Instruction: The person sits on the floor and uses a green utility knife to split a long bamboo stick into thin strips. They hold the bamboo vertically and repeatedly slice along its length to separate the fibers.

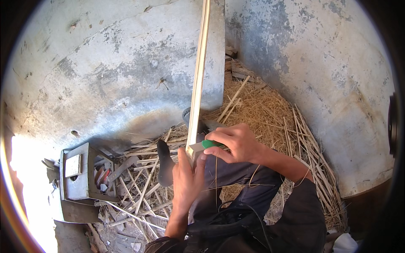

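A long, pale split-bamboo strip (198, 80) rises from my lap toward the top of the view, leaning slightly right. My left hand (185, 181) is closed around its lower end, thumb on one side and fingers on the other. In my right hand (238, 145) is a knife with a green handle (211, 144), pinched between thumb and fingers. Its short, wide grey blade (195, 147) lies against the strip just above my left hand. The bamboo's lowest end is hidden by my left hand.
Loose bamboo strips (145, 189) litter the floor at left, and more lie along the right (322, 168). A heap of fine shavings (265, 105) fills the corner. A worn wooden box (86, 192) holds small items. Peeling walls (126, 63) stand close; my dark-socked foot (164, 162) is beside the strips.
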The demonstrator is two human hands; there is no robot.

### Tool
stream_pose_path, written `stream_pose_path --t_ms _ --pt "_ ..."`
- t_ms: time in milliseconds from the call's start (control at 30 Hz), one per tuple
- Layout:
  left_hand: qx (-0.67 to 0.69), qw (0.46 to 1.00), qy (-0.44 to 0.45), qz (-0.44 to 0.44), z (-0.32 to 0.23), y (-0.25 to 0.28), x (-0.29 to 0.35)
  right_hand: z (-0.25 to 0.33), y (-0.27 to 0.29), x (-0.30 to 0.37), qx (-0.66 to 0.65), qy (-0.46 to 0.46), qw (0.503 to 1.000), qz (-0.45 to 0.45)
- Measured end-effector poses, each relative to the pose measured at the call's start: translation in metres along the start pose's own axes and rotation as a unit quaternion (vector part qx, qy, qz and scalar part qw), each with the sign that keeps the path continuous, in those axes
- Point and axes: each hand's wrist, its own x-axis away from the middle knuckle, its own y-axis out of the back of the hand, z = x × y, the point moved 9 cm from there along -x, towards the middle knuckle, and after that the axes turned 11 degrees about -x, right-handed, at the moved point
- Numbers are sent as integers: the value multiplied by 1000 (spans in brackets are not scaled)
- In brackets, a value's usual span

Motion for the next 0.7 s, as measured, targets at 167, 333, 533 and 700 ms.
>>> stream_pose_path --t_ms 167,333,533,700 --pt "-8 999 -16 -36 -5 12 -2 3 -1 -4 -3 7 1000 -18" --pt "4 1000 -3 -23 -8 11 -2 4 2 -5 14 6 999 -31" --pt "12 999 -20 -26 -2 4 0 -1 5 -2 37 8 999 -34" --pt "-13 1000 -6 -10 -1 1 0 -3 6 1 51 6 998 -35"
